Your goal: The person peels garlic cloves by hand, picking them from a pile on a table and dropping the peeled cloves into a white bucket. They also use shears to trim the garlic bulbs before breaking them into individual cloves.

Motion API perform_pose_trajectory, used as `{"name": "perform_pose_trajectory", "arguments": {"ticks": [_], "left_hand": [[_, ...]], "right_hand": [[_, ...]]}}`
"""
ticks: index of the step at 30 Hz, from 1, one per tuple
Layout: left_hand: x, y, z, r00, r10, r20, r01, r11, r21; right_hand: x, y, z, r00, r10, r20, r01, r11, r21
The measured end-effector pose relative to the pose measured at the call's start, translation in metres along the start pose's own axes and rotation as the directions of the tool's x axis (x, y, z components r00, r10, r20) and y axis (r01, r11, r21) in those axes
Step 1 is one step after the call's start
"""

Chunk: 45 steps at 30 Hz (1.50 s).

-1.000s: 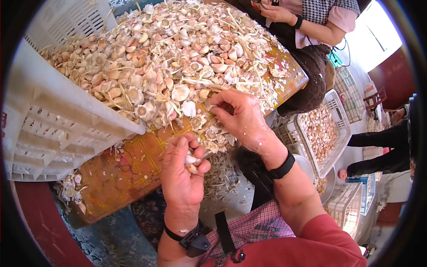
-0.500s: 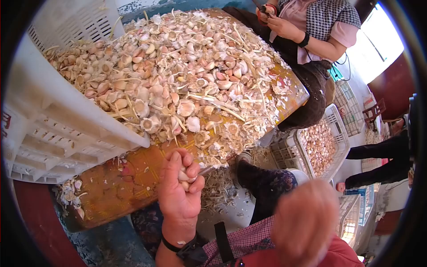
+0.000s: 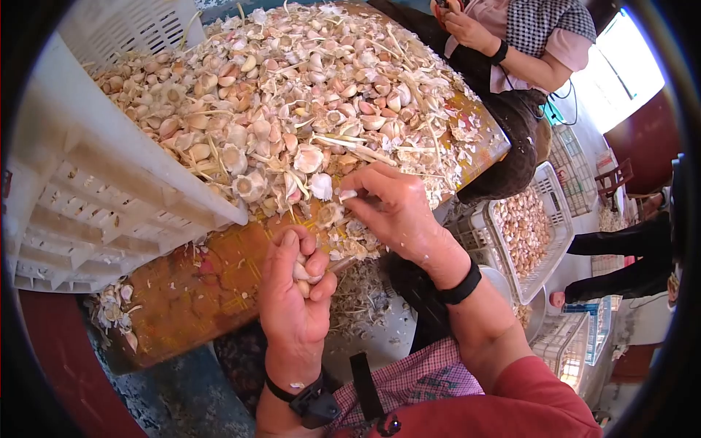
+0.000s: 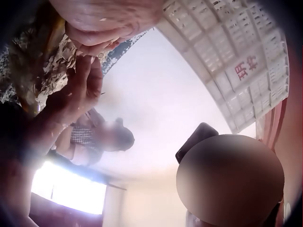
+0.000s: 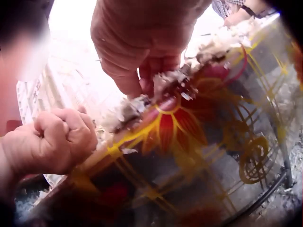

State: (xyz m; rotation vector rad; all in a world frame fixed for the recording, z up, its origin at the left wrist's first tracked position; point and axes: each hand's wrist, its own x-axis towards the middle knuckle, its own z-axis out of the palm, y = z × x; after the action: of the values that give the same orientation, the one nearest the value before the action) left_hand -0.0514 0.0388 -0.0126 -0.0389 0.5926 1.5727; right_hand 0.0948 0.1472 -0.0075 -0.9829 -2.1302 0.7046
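Observation:
My left hand (image 3: 296, 310) is palm up at the near table edge, its fingers curled round a few pale garlic cloves (image 3: 301, 274). In the right wrist view the left hand (image 5: 54, 139) looks like a loose fist, the cloves hidden. To its right, my right hand (image 3: 401, 215) reaches over the near edge of the garlic heap (image 3: 292, 109), thumb and forefinger pinching a small white piece of garlic (image 3: 347, 195). Loose cloves, bulb stubs, dry stalks and papery skins make up the heap. A white clove (image 3: 320, 186) lies just beyond the right fingertips.
A white plastic crate (image 3: 109, 190) stands on the left of the patterned table (image 3: 204, 299). On the right, a crate (image 3: 548, 270) on the floor holds garlic cloves. Across the table a person (image 3: 511, 58) works with both hands. Skins litter the floor (image 3: 358, 299).
Half a second ago my right hand was a blur drawn back near my body; it is now back at the heap's near edge. The left hand keeps holding its cloves in place.

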Motion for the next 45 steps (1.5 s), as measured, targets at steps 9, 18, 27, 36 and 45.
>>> {"name": "perform_pose_trajectory", "arguments": {"ticks": [9,18,27,36,45], "left_hand": [[-0.019,-0.005,0.025,0.999,0.001,0.042,-0.006,0.993,0.119],[-0.020,-0.008,0.027,0.984,-0.151,0.095,0.151,0.988,-0.003],[0.002,0.002,-0.001,0.998,-0.065,-0.019,0.065,0.997,-0.028],[-0.006,-0.020,0.019,0.977,0.212,-0.026,-0.190,0.917,0.351],[-0.073,-0.006,0.058,0.573,0.408,0.711,-0.701,0.694,0.166]], "right_hand": [[-0.042,-0.123,-0.090,0.676,-0.717,-0.168,0.415,0.182,0.892],[-0.015,-0.086,-0.058,0.929,-0.253,0.271,0.247,0.967,0.055],[0.029,0.008,0.003,0.994,-0.099,-0.043,0.075,0.922,-0.379],[-0.003,-0.045,-0.026,0.997,0.019,0.078,-0.034,0.978,0.204],[-0.067,-0.121,-0.087,0.881,-0.469,-0.062,0.469,0.883,-0.020]]}}
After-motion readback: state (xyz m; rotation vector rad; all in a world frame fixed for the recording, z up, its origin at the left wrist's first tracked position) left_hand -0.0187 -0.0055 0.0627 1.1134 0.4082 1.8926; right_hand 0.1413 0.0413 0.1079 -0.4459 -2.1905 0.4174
